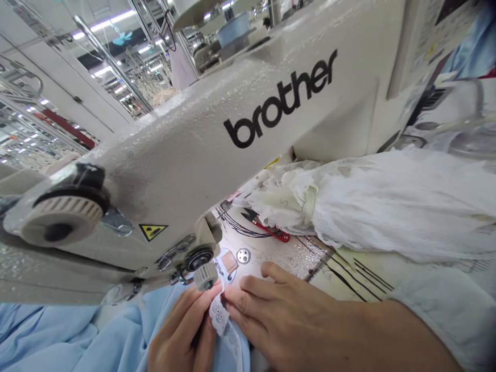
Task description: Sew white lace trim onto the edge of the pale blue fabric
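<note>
Head view: a lace strip (220,316) is pinched just under the sewing machine (217,139).
Left hand (182,336): closed on the strip's left edge.
Right hand (287,320): closed on its right edge, blue fabric (77,336) spread beneath.

White sewing machine (232,129) (Brother), red-handled snips (271,232), heaped white fabric (387,212)

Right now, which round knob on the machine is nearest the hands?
The small ribbed knob, right above the left hand pinching the lace strip; the big ribbed dial sits far off at the machine's end.
</note>
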### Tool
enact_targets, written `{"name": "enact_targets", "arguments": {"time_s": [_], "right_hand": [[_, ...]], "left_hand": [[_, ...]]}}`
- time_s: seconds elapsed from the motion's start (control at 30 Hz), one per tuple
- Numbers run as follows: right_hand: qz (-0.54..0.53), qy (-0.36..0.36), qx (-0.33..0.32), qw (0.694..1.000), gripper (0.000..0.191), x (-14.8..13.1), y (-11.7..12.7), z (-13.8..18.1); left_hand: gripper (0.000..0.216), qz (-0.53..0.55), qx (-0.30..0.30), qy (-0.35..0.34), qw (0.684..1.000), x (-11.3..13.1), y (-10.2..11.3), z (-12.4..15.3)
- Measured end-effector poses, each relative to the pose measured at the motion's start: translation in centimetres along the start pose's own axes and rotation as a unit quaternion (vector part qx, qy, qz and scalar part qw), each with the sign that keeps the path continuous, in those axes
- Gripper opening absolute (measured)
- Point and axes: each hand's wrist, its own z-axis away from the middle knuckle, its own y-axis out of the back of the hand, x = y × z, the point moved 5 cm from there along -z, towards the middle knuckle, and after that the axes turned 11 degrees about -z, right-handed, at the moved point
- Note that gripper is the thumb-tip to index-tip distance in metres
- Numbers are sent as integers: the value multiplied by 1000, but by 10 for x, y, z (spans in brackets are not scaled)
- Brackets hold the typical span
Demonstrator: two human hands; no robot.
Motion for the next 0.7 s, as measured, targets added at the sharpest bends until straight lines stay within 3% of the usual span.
{"name": "enact_targets", "arguments": {"time_s": [0.17, 0.37, 0.47, 0.63, 0.7], "right_hand": [[3, -14, 16, 1000, 58, 5, 2, 0], [1, -7, -18, 1000, 53, 3, 1, -1], [-8, -1, -12, 1000, 40, 0, 0, -1], [-14, 9, -14, 1000, 31, -1, 3, 0], [-15, 10, -27, 999, 29, -1, 4, -1]], "left_hand": [[23, -35, -7, 21, 999, -8, -3, -2], [18, 18, 27, 30, 999, -6, 4, 0], [23, 32, 38, 31, 998, -6, 7, 5], [26, 74, 59, 94, 991, -7, 8, 9], [27, 81, 49, 83, 992, -4, 8, 7]]}}
